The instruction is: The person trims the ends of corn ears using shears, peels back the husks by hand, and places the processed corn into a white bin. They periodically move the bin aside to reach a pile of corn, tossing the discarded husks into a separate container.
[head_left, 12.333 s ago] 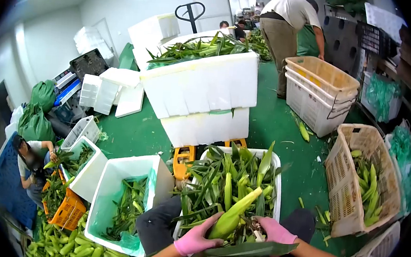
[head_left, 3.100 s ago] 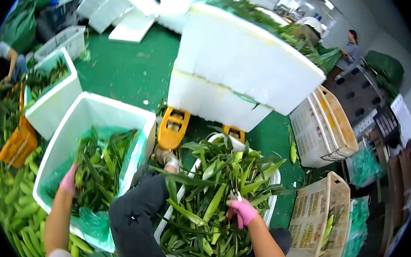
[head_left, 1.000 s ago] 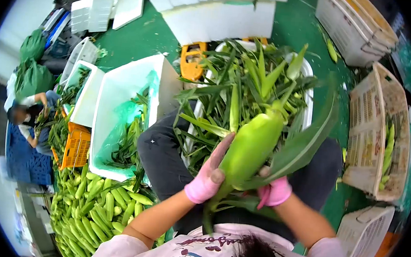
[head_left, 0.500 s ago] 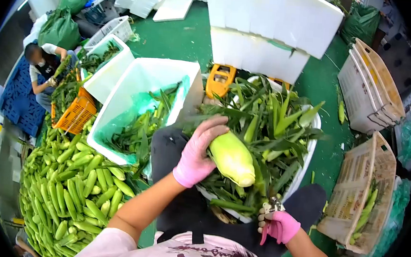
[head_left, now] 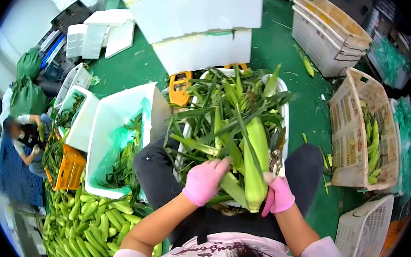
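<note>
A long ear of corn (head_left: 256, 166), with green husk leaves still around its upper part, stands tilted between my hands over a white tub (head_left: 287, 106) full of stripped leaves. My left hand (head_left: 206, 181), in a pink glove, is closed at the left of the ear, with its fingers on a strip of green husk (head_left: 232, 187). Against the ear's right side, my gloved right hand (head_left: 278, 193) is closed around metal hand shears (head_left: 277, 156), whose handles are mostly hidden; its fingertips touch the ear.
A heap of corn ears (head_left: 94, 228) lies at lower left, beside a white foam box (head_left: 95, 144) lined with green plastic. Stacked foam boxes (head_left: 206, 51) stand ahead. Crates (head_left: 343, 120) line the right. Another person (head_left: 28, 138) sits at far left by an orange crate (head_left: 71, 168).
The paler, trimmed ear has left my left hand. A leafier ear is now between my hands, and my hands have come closer together. The view has turned right.
</note>
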{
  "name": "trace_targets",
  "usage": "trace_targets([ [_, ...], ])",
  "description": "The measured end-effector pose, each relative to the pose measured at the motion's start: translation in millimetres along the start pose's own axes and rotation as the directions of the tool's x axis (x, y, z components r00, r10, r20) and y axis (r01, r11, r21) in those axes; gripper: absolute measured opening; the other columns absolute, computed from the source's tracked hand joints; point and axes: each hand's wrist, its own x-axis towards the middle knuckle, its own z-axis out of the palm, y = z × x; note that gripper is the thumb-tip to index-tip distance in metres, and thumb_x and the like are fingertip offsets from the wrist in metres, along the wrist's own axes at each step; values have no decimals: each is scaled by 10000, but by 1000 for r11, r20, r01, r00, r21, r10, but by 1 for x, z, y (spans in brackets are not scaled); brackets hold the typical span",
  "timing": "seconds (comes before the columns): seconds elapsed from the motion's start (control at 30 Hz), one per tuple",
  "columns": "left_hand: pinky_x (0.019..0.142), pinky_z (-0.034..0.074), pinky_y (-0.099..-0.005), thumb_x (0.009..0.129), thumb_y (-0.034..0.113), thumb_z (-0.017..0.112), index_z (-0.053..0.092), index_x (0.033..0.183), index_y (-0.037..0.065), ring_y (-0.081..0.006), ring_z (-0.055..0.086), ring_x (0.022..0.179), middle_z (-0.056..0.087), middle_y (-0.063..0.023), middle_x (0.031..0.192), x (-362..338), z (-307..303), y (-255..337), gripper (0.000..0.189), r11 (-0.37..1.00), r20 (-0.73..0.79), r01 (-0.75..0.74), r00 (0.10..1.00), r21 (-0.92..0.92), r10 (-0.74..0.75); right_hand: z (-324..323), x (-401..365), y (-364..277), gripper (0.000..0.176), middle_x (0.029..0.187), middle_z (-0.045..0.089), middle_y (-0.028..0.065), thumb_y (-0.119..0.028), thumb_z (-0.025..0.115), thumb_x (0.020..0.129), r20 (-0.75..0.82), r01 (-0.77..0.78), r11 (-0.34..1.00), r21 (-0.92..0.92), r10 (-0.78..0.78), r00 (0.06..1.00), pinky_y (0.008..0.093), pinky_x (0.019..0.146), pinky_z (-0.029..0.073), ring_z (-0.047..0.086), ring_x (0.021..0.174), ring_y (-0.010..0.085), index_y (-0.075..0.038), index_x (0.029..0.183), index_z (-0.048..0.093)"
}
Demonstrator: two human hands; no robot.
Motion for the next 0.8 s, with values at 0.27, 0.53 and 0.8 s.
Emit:
trace_targets([
  [0.27,1028,467,-448,722,183,764,527,1372,143,-385,483,1292,497,-218,1356,-2,2,-47,694,947,597,-44,785,319,-165,-57,4,-33,563,1177,658,169,-283,640,894,-37,105,963,248,-98,994,448,918,560,677,1011,310,-13,1368,502],
  [0.53,1050,437,-338,1002,261,457,490,1389,-84,-247,584,1214,600,-187,1338,32,33,-6,519,203,427,464,882,-863,-200,-6,-9,7,545,1099,678,126,-230,687,871,51,6,992,-127,0,999,353,686,542,679,851,246,-16,1340,508],
  [0.8,946,505,-397,990,384,561,475,1396,67,-242,616,1058,629,-105,1208,1,16,25,523,134,440,551,769,-823,-464,24,24,2,648,1117,676,200,-346,788,785,135,424,347,-837,-619,773,423,886,530,664,1005,364,-58,1300,520],
])
